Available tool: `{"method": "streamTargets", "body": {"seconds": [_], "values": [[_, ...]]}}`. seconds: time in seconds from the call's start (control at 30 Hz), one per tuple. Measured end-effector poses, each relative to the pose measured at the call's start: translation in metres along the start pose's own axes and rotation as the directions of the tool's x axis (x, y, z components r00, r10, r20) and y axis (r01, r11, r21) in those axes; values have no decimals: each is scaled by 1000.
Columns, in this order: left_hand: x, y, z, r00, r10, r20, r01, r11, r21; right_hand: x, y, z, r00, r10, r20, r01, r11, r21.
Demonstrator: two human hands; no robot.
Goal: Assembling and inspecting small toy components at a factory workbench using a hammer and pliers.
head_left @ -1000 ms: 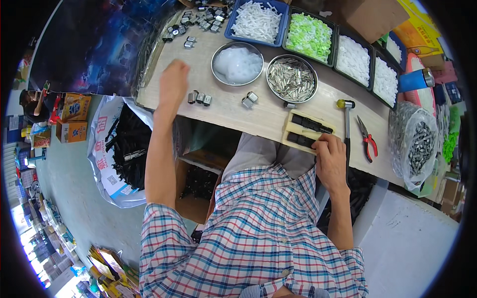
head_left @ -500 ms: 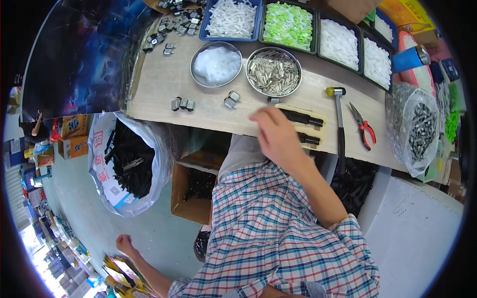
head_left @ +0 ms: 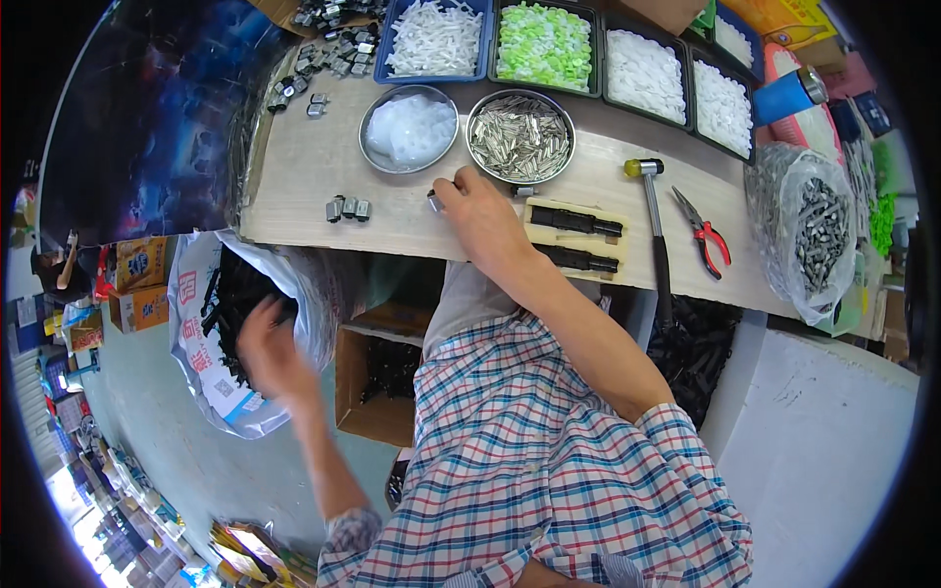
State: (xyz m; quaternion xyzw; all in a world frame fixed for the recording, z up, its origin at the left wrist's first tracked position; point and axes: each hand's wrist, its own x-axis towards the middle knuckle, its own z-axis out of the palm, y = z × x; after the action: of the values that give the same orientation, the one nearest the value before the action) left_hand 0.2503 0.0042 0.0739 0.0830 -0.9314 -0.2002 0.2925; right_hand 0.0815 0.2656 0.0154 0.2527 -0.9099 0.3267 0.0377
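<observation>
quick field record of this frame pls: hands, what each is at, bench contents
left hand: blurred, low beside the bench, over an open sack of black parts
right hand: on the wooden bench, fingers at a small metal piece
bowls: white bits; metal pins
block: wooden jig with two black rods
tools: mallet, red pliers
</observation>
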Motion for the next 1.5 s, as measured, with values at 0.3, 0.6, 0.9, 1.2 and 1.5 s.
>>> {"method": "streamTargets", "body": {"seconds": [0.3,0.6,0.9,1.2,1.5], "values": [[23,84,164,920,298,255,-123,837,-534,-17,-12,-8,998,26,-63,-27,1000,-3],[22,74,162,935,337,110,-265,872,-411,-46,7,-52,972,10,-234,13,996,94],[23,70,156,921,380,85,-312,850,-424,-69,51,-85,975,-117,-190,97,989,-114],[21,154,160,779,622,75,-419,606,-677,-85,41,-95,990,-135,-48,119,959,-259],[19,150,171,716,687,122,-454,592,-666,-73,48,-89,991,-102,-91,79,970,-231]]}}
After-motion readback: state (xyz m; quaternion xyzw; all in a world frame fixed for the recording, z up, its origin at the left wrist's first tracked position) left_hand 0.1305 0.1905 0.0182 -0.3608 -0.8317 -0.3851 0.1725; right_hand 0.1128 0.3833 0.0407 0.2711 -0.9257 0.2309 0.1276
